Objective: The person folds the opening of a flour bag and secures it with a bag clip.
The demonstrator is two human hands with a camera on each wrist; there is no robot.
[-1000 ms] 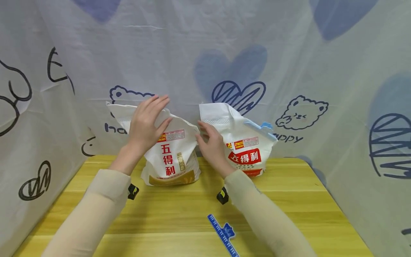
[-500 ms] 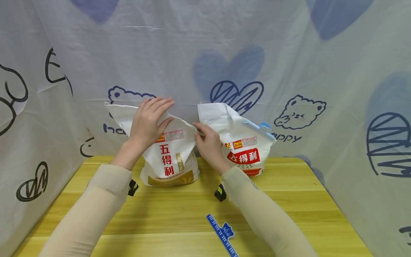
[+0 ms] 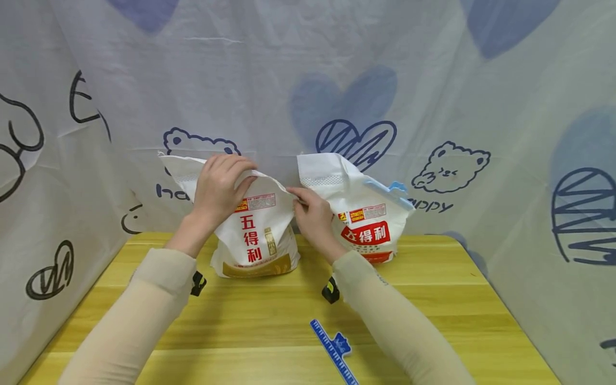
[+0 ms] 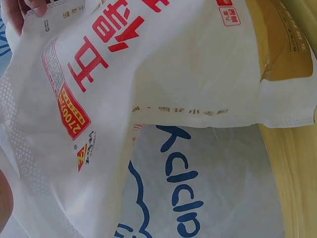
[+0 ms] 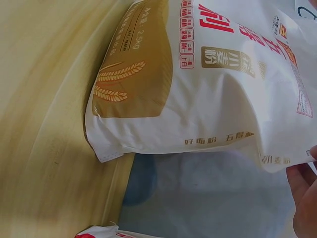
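A white flour bag [image 3: 252, 230] with red characters and a gold base stands on the table, its top edge slanting down to the right. My left hand [image 3: 220, 184] grips that top edge, fingers over the back and thumb in front. With thumb and fingers, my right hand [image 3: 315, 216] pinches the bag's upper right corner. The right wrist view shows the bag's printed front [image 5: 198, 99] and the fingertips of the right hand [image 5: 304, 191] at its corner. Only a sliver of the left hand [image 4: 4, 198] shows in the left wrist view.
A second flour bag [image 3: 366, 224], with a red label, stands to the right, a light-blue clip [image 3: 392, 191] across its slanted top. A dark-blue sealing clip [image 3: 334, 350] lies on the wooden table [image 3: 260, 331] near the front. A printed cloth [image 3: 269, 80] hangs behind.
The left hand's fingers have lowered and bent over the bag's top edge. The right hand has shifted slightly left and closed its pinch on the corner.
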